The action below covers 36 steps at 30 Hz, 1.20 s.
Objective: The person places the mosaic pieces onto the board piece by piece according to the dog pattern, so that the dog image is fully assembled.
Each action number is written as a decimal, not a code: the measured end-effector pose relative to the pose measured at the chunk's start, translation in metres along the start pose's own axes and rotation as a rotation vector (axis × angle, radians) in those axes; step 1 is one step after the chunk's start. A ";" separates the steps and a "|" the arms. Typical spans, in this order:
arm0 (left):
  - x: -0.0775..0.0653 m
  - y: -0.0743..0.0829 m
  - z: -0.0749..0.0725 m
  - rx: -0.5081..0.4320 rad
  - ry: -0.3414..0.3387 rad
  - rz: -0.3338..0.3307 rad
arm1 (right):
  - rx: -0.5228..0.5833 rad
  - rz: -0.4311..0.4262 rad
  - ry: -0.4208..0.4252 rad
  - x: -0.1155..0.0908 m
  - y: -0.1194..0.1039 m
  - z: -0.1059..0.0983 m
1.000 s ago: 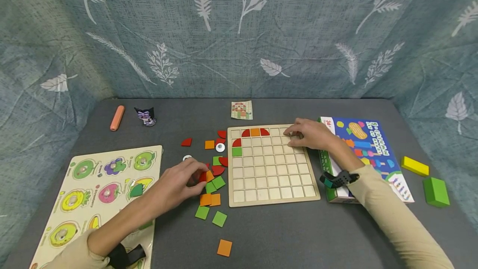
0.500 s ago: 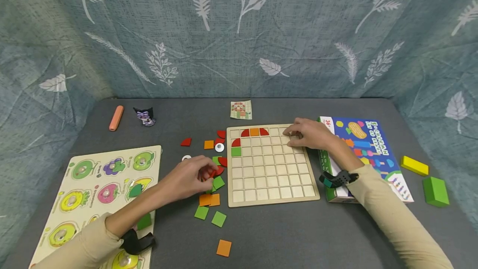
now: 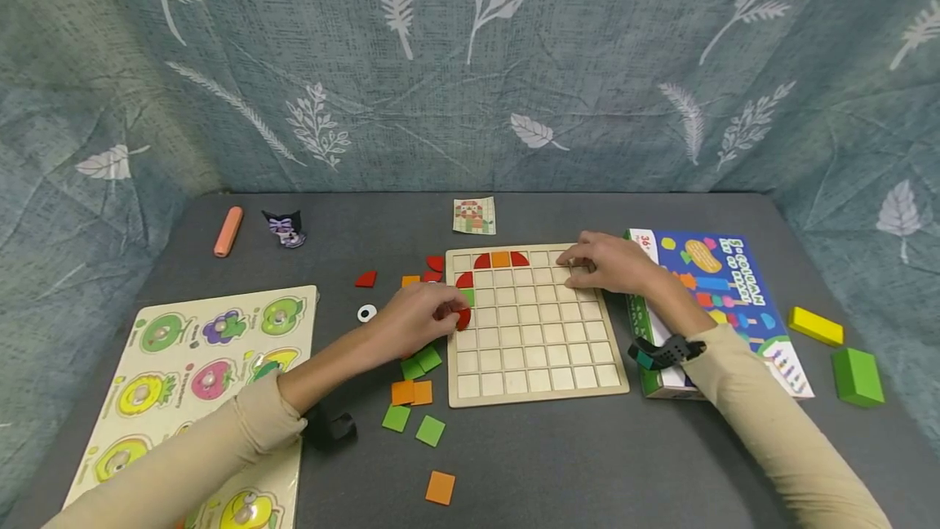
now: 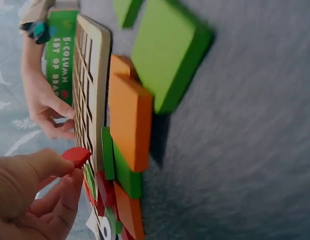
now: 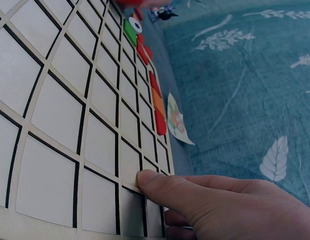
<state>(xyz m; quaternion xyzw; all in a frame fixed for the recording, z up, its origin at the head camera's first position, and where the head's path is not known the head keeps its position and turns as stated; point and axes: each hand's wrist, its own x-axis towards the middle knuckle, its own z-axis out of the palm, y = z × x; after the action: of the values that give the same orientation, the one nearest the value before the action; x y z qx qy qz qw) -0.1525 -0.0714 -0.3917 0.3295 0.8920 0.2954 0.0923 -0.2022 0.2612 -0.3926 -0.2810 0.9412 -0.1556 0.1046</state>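
Observation:
In the head view my left hand (image 3: 419, 317) is at the left edge of the wooden grid board (image 3: 539, 398). Between its thumb and fingertips it pinches a red quarter-circle tile (image 4: 76, 156), just below the green square (image 3: 469, 296) set in the left column. Red quarter circles (image 3: 520, 259) and an orange square (image 3: 500, 260) lie in the top row, and one more red piece (image 3: 464, 279) sits in the left column. My right hand (image 3: 605, 264) rests on the board's upper right side, its thumb (image 5: 149, 179) touching the grid.
Loose green squares (image 3: 430, 431), orange squares (image 3: 441, 488), red pieces (image 3: 365, 278) and a white ring-like disc (image 3: 366, 313) lie left of the board. A fruit puzzle board (image 3: 213, 308) stands further left. A small pattern card (image 3: 474, 216) lies behind; a toy box (image 3: 705, 268) stands right.
My left hand has moved up and right from the loose tiles to the board's left edge, carrying a red quarter-circle tile. My right hand has stayed in place.

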 end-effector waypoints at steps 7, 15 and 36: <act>0.002 0.002 0.007 0.162 0.026 0.090 | 0.005 -0.007 0.000 0.001 0.000 0.001; -0.002 0.005 0.011 0.285 0.056 0.168 | -0.011 -0.008 -0.001 0.001 0.001 0.000; -0.038 -0.017 -0.008 0.309 0.066 0.164 | -0.035 -0.008 0.010 0.001 0.002 0.003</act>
<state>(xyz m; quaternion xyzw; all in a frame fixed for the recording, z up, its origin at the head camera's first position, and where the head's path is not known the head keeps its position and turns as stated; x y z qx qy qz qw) -0.1352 -0.1098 -0.3964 0.4015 0.8995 0.1720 -0.0129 -0.2030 0.2619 -0.3961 -0.2859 0.9431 -0.1410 0.0946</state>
